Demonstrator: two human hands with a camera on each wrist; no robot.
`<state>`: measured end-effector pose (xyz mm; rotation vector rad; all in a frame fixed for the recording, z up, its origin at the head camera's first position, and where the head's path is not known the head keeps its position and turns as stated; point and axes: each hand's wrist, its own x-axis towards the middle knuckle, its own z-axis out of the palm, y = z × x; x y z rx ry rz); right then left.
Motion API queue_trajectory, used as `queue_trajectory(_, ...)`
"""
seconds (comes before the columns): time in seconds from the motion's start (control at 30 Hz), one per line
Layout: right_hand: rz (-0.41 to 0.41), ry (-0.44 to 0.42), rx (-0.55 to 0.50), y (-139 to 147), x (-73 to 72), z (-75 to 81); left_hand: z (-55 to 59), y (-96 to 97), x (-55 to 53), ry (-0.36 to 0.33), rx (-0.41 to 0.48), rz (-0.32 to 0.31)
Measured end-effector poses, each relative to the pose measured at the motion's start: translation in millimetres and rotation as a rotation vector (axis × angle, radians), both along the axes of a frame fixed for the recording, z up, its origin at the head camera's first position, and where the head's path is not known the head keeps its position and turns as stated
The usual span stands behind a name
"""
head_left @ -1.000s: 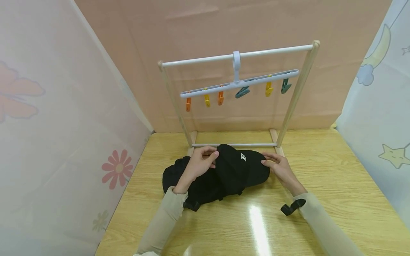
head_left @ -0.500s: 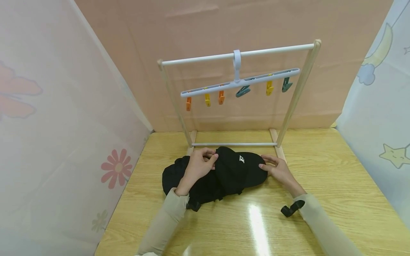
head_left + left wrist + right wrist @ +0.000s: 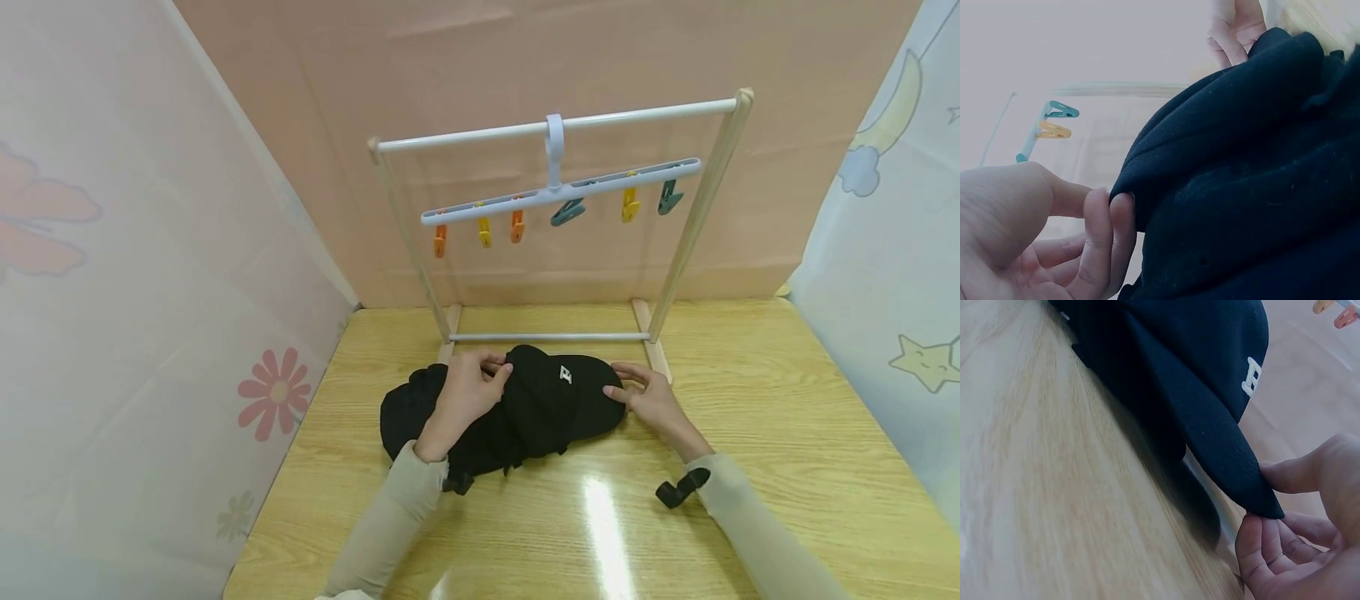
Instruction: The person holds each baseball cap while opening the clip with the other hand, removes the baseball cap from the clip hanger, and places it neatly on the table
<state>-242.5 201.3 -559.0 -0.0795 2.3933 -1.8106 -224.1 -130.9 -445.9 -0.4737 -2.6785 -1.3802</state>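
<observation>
A black baseball cap (image 3: 540, 400) with a small white letter on its front lies over a heap of other black cloth (image 3: 408, 410) on the table. My left hand (image 3: 467, 396) pinches the cap's crown edge between thumb and fingers, as the left wrist view shows at close range. On the other side, my right hand (image 3: 654, 402) grips the brim (image 3: 1222, 456), thumb on top and fingers below. In the right wrist view the brim tip is raised off the wood. What the black cloth under the cap is, I cannot tell.
Behind the cap stands a drying rack (image 3: 697, 225) with a white top rail. From it hangs a pale blue hanger (image 3: 555, 197) carrying several orange, yellow and green clips (image 3: 630, 204). Printed cloth walls (image 3: 150, 333) enclose the wooden table (image 3: 750, 417) on the sides.
The cap has come slightly toward me and lies a little lower, its brim shifted a bit left. Both hands have kept their hold and moved with it.
</observation>
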Motion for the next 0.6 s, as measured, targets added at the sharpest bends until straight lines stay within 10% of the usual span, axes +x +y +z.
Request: queue_trajectory(0.6, -0.023, -0.024, 0.075, -3.6, 3.3, -4.9, -6.6, 8.8, -0.8, 0.149, -0.211, 0.033)
